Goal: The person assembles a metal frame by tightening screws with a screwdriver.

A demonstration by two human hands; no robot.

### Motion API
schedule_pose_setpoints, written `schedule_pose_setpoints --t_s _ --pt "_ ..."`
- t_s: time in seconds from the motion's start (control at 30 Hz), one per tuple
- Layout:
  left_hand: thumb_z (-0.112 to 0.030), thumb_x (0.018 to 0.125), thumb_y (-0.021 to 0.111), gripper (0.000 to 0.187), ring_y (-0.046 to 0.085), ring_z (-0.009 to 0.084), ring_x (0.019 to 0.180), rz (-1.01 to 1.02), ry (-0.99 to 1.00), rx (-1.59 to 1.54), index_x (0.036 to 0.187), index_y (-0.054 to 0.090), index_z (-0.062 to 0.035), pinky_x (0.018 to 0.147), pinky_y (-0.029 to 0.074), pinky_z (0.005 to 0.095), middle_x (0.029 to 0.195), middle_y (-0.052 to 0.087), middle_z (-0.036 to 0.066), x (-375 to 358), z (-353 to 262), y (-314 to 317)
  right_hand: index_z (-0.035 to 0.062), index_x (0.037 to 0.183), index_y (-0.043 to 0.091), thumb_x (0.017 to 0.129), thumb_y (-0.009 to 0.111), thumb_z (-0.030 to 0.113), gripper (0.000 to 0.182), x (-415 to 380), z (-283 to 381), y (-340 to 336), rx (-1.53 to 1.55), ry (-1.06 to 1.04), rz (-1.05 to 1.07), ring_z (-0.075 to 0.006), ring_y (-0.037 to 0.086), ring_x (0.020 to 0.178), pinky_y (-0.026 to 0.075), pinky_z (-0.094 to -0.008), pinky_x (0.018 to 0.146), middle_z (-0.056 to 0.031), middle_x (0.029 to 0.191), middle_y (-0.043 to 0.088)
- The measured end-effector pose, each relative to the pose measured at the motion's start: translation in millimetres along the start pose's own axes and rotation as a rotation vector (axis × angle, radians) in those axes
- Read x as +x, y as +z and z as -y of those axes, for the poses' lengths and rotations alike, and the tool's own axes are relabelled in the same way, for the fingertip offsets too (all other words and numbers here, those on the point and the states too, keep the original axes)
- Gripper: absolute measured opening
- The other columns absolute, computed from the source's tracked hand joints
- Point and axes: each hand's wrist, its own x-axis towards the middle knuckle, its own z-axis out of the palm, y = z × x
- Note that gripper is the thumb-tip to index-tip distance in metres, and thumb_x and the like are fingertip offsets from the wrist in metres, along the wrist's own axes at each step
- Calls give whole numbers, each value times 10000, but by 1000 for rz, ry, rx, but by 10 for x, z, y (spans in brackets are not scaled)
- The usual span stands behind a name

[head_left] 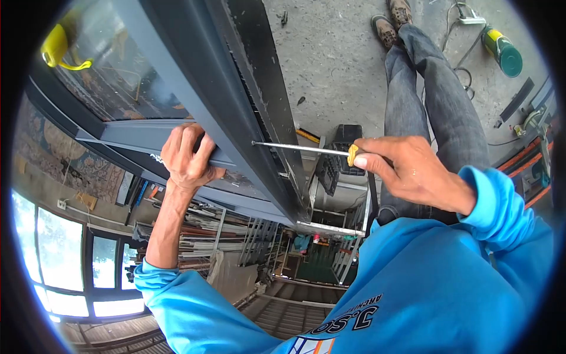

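The screwdriver (306, 148) is reaching across to the big gray frame (206, 76), with its thin tip touching the frame's long bar. The right hand (407, 171) is holding the yellow handle (352, 155), pinching it between thumb and fingers, to the right of the frame's long bar. The left hand (187, 159) is gripping a crossbar (135, 134) of the frame, its fingers curling over it, to the left of the long bar. A yellow thing (54, 46) is showing near the frame's top left, but I cannot tell what it is. To the right of the frame, a green and yellow can (502, 52) is lying on the gray floor (330, 53), near a white plug strip (471, 20). Many long bars (200, 236) are lying in a heap below the frame in the view.
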Motion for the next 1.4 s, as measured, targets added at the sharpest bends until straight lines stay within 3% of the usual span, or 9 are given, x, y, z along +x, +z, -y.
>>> schedule_pose_setpoints --t_s 0.33,0.47,0.63,0.8,0.87,0.97,1.13,1.3,1.4 --pt "-280 416 671 510 557 216 739 -24 -22 -32 873 572 -77 661 487 324 839 535 56 -20 18 23 23 1201 608 947 551 377 439 379 100 -393 747 721 553 -108 492 451 370 -238 394 -72 594 546" --pt "-245 374 693 540 550 222 767 -112 19 -52 870 551 -86 672 484 341 846 534 53 -47 30 97 23 1247 567 950 553 321 421 248 229 -608 493 580 415 -114 497 454 379 -237 412 -76 604 550" --pt "-674 619 690 628 532 183 731 -304 62 66 769 576 -75 628 434 311 731 492 41 -205 300 81 49 1219 553 968 475 397 436 -1044 -221 -1065 445 579 -315 -128 494 424 384 -245 401 -68 599 554" --pt "-675 665 666 615 526 193 658 -310 163 51 706 502 -83 578 443 321 690 442 36 -221 422 145 138 1068 561 948 481 462 356 -2701 -1478 -664 576 716 -908 -172 501 424 388 -289 384 -58 590 538" --pt "-646 683 678 582 540 196 687 -283 151 42 736 530 -86 613 457 325 712 469 38 -230 438 174 161 1086 550 945 484 468 344 -2944 -1766 -247 706 754 -945 -183 508 437 399 -317 391 -59 587 533" --pt "-250 628 741 351 538 200 813 -192 110 151 882 557 -93 712 471 321 837 511 27 -217 369 131 110 1006 596 942 503 450 358 -2803 -2037 251 674 789 -999 -195 540 478 445 -344 441 -62 656 584" --pt "-95 564 680 349 530 206 802 -393 57 97 883 541 -119 714 460 316 833 512 21 -300 183 236 86 968 638 938 529 434 366 -2507 -1929 371 525 672 -1063 -177 554 595 465 -342 554 -64 748 619" --pt "-110 594 676 398 542 212 921 -320 -111 51 979 580 -105 831 439 367 866 534 43 -316 93 274 86 945 673 937 552 421 357 -1694 -1700 156 352 510 -953 -137 542 734 454 -328 681 -64 840 635" --pt "-596 732 673 915 247 402 1359 -632 -537 -74 1436 352 -106 1131 162 482 1408 353 241 -593 47 -113 -1 1007 678 923 567 430 453 -1503 -1466 -26 520 265 -988 -167 584 780 468 -301 713 -69 852 659"
